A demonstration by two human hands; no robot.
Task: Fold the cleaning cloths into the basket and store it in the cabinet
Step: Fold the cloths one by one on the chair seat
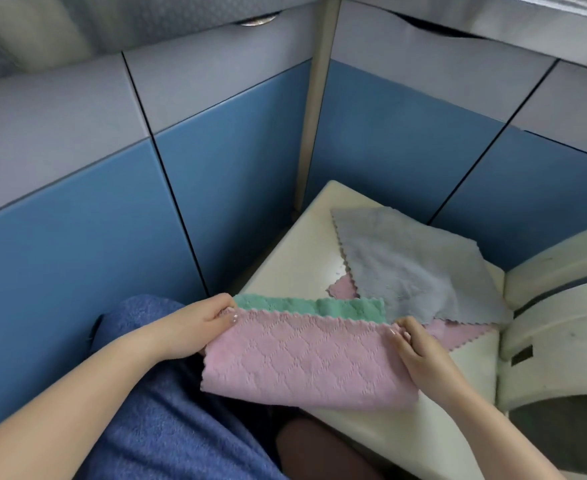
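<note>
A cream-white tabletop (295, 265) stands in a corner formed by blue and grey cabinet doors (236, 188), its far corner nearly touching the pale post where the two runs of doors meet. Along the tabletop's right edge sits a scuffed off-white plastic piece (558, 334) with curved bands; what it is cannot be told.

A grey cloth (413, 261) lies spread flat over the far right part of the tabletop, one corner pointing toward the far corner. Beneath it lies a pink cloth (458, 336), showing only as a small scalloped tip at the grey cloth's left edge and a larger corner near the tabletop's right edge.

At the near left edge of the tabletop, a pink and green cloth (302, 358) is held up, folded over so that its pink quilted face looks upward and a green strip shows along the far edge. Its lower part overhangs the tabletop edge toward the person's lap, covered in blue fabric (167, 410).

The left hand (195, 327) pinches the cloth's far left corner, fingers (228, 315) curled over the top. The right hand (420, 355) pinches the far right corner in the same way, thumb and fingers closed on the scalloped edge. Both forearms are bare.
</note>
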